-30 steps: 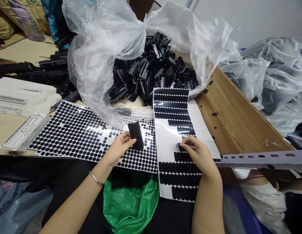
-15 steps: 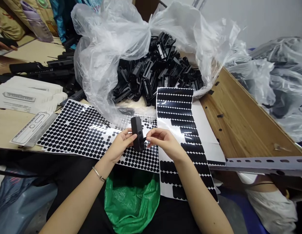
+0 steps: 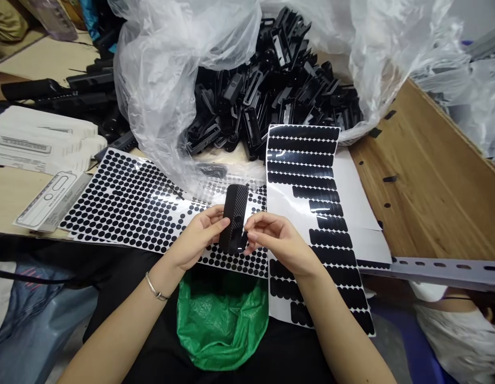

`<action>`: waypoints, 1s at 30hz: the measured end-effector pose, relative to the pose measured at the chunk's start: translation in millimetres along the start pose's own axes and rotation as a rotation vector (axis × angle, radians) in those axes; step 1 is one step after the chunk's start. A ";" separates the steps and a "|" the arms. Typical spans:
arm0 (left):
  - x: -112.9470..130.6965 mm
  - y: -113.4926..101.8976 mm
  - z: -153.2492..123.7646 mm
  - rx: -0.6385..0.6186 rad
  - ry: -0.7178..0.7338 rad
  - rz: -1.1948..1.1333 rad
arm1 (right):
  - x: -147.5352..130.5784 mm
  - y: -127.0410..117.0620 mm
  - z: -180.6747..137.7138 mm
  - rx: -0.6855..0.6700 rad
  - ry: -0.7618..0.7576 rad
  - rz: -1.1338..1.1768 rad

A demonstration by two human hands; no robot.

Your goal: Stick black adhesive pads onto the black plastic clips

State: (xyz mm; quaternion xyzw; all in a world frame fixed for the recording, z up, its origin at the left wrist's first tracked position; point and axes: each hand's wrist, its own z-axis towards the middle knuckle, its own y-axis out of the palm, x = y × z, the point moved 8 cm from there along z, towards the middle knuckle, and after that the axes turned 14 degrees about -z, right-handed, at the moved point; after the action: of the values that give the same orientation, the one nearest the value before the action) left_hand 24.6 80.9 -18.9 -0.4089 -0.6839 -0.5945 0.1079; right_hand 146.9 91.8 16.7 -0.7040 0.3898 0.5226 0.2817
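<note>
My left hand [image 3: 197, 239] grips a small black plastic part [image 3: 235, 213] with a ribbed face, held upright over the sheet of round black stickers [image 3: 131, 202]. My right hand [image 3: 277, 240] is pinched against the part's lower right side, fingertips pressed together on it; whether a sticker is under them I cannot tell. To the right lies a white sheet of long black oval stickers [image 3: 307, 176], with several rows peeled off.
A large clear plastic bag [image 3: 171, 80] full of black plastic parts [image 3: 271, 96] stands behind the sheets. White printed cards [image 3: 39, 144] lie at left. A green bag [image 3: 221, 317] sits on my lap. A wooden board [image 3: 431, 181] and grey perforated rail [image 3: 443, 266] lie at right.
My right hand left the oval sticker sheet and came to the black part. The part was turned so its ribbed face shows. The camera moved closer.
</note>
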 end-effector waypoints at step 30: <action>12.9 -0.7 -4.1 0.096 0.196 -0.075 | -22.8 -17.4 -8.1 0.343 -0.152 -0.351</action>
State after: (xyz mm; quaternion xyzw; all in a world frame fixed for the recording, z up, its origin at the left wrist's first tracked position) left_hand 14.4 82.7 -10.1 -0.3175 -0.7125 -0.6018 0.1715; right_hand 162.4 100.5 40.6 -0.6613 0.3224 0.4436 0.5119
